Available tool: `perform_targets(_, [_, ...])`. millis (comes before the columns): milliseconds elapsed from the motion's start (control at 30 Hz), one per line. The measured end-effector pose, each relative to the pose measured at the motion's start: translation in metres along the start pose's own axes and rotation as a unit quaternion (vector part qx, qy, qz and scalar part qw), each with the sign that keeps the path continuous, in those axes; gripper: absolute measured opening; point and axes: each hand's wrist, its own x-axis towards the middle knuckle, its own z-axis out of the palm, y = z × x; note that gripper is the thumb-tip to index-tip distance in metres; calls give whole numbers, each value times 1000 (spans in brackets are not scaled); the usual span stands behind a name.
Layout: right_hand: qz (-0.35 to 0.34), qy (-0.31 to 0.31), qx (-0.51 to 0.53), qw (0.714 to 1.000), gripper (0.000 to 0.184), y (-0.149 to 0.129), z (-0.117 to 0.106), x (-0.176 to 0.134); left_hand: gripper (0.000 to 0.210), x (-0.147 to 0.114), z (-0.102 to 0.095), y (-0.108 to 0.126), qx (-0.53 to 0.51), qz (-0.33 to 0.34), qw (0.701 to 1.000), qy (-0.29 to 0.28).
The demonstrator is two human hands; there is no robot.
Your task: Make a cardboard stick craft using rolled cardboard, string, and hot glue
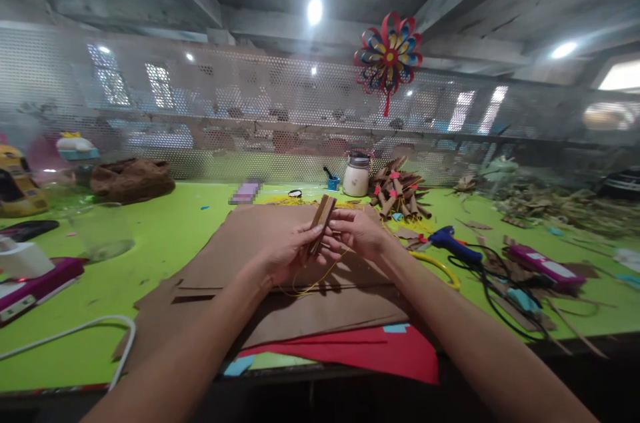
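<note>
Over the middle of the table, my left hand (pixel 293 249) is closed around a small folded strip of brown cardboard (pixel 323 213), which it holds tilted upward. My right hand (pixel 360 233) has its thumb and forefinger pinched at the strip's right edge. A thin yellow string (pixel 320 281) hangs in a loop below both hands; where its upper end is held is hidden by the fingers. Beneath lie large brown cardboard sheets (pixel 240 243), stacked unevenly, with red paper (pixel 400 356) under them at the table's front edge.
To the right are a blue glue gun (pixel 455 244) with a black cord and a purple power strip (pixel 545 266). A pile of brown rolls (pixel 400 189) and a white jar (pixel 357 176) stand behind. At left are a clear plastic cup (pixel 107 233) and a white cable (pixel 95 321).
</note>
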Motion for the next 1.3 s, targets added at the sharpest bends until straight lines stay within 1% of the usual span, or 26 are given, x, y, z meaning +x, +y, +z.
perform_targets(100, [5, -2, 1, 1000, 28, 2, 0, 0, 23, 1, -1, -2, -7, -12, 1000, 6])
perform_targets(167, [0, 13, -3, 1000, 27, 2, 1, 1, 23, 1, -1, -2, -9, -12, 1000, 20])
perform_targets(233, [-13, 41, -18, 999, 24, 2, 2, 1, 23, 2, 0, -2, -6, -7, 999, 45])
perform_targets(367, [-24, 98, -56, 993, 21, 3, 3, 4, 20, 2, 1, 1, 22, 6, 993, 113])
perform_targets(467, [-24, 130, -82, 988, 22, 5, 3, 5, 20, 1, 0, 2, 32, 8, 989, 143])
perform_targets(533, [-23, 140, -108, 984, 24, 7, 5, 5, 22, 1, 0, 3, 22, 9, 988, 154])
perform_targets(600, [-8, 126, -122, 984, 27, 9, 8, 4, 24, 1, 0, 4, -2, 24, 989, 146])
perform_targets(700, [28, 69, -121, 990, 29, 12, 14, 2, 28, 1, 0, 4, -12, 49, 990, 132])
perform_targets(800, [57, 16, -146, 987, 30, 15, 19, 0, 24, 1, -1, 4, 0, 44, 990, 134])
perform_targets(900, [62, -4, -189, 980, 30, 19, 21, 0, 18, 1, -3, 4, -27, 53, 988, 140])
perform_targets(1000, [27, -4, -273, 962, 23, 23, 23, 0, 14, 2, -4, 3, -49, 55, 984, 162])
perform_targets(1067, [4, -7, -337, 941, 19, 25, 26, -1, 14, 2, -4, 4, -55, 54, 982, 172])
perform_targets(1167, [-34, -12, -423, 905, 19, 23, 34, -4, 14, 2, -5, 4, -65, 46, 979, 189])
perform_targets(1300, [-99, -33, -492, 864, 16, 18, 43, -7, 11, 5, -7, 4, -84, 50, 963, 250])
